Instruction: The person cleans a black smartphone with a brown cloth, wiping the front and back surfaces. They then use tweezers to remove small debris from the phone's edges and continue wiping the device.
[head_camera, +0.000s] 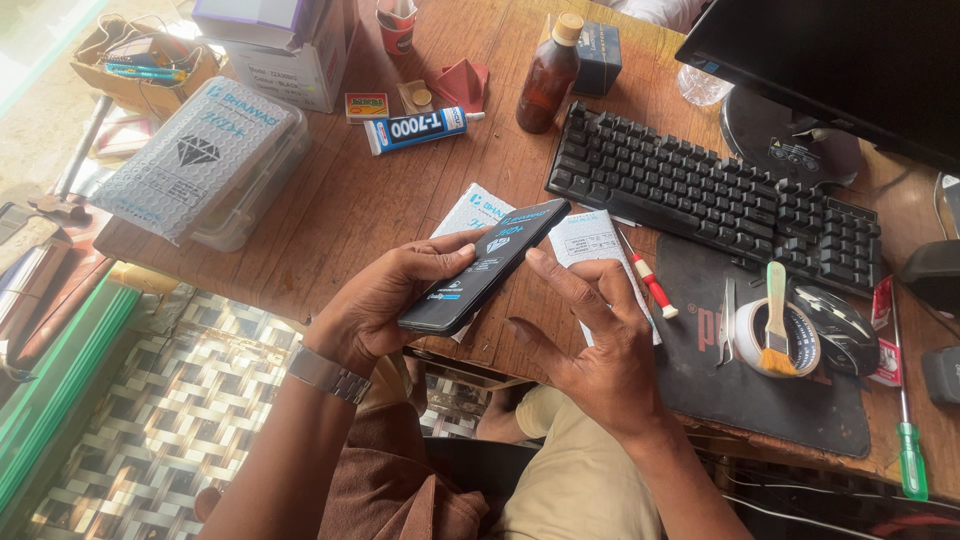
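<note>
Head view: black phone (487, 265) gripped by left hand (385, 300) – fingers curled around edge; right hand (590, 335) fingers spread, fingertips touching phone.

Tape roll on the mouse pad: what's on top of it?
A small brush with a pale handle lies across the tape roll. Tweezers lie beside it. The brush covers part of the roll's hole.

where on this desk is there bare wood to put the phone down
Bare wood lies between the glue tube, the clear plastic box and the keyboard. The right side is crowded: tape roll, brush, mouse, screwdriver. The left hand holds the phone.
</note>
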